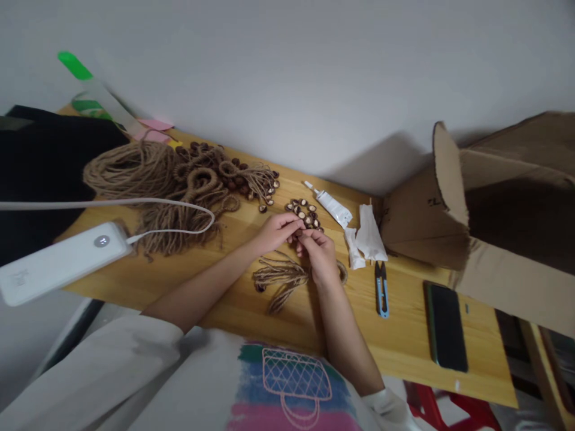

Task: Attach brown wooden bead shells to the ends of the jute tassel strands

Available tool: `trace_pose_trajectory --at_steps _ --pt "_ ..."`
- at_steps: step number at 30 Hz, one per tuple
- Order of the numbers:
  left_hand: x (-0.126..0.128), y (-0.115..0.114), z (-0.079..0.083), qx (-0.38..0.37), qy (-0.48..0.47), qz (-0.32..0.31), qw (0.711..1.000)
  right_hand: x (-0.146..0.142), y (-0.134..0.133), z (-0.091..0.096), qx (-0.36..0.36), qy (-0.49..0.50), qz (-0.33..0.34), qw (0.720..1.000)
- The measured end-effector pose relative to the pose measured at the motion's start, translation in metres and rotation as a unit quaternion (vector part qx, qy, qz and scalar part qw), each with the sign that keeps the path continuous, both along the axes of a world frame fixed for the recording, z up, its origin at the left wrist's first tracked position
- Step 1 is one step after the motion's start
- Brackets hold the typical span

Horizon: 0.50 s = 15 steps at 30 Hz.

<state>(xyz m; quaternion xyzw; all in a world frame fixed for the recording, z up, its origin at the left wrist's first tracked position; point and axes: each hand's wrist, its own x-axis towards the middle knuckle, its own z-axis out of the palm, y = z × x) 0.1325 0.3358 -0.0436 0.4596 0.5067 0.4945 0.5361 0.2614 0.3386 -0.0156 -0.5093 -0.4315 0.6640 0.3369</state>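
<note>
My left hand (279, 232) and my right hand (320, 254) meet fingertip to fingertip above the wooden table. Both are closed in a pinch on a small brown nut shell (299, 234), mostly covered by the fingers. Just beyond them lies a group of similar dark shells with pale insides (302, 212). Below the hands a bundle of jute cords (282, 276) fans out to the left. A wrapped jute ring (342, 273) shows partly from behind my right wrist.
Left are a jute cord coil (130, 167), finished-looking tasselled jute pieces (202, 185) and a white power bank (63, 263) with its cable. Right are a glue tube (333, 207), white paper wrappers (369, 233), blue thread snips (382, 291), a phone (445, 326) and an open cardboard box (417, 209).
</note>
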Motion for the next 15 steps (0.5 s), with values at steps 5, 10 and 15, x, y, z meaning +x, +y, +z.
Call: trace_pose_trajectory --at_steps 5,10,15 --pt "0.0001 0.0 0.0003 -0.002 -0.002 0.0 1.0 -0.0001 0.0004 0.0 0.0 -0.002 0.002 1.0" --pt "0.0006 0.0008 -0.001 -0.006 -0.003 0.004 1.0 0.0001 0.0003 0.0009 0.0 0.0 0.003 1.0" --pt "0.0011 0.0005 0.0008 -0.007 -0.012 0.013 1.0 -0.0004 -0.0007 0.0021 0.003 -0.002 0.002 1.0"
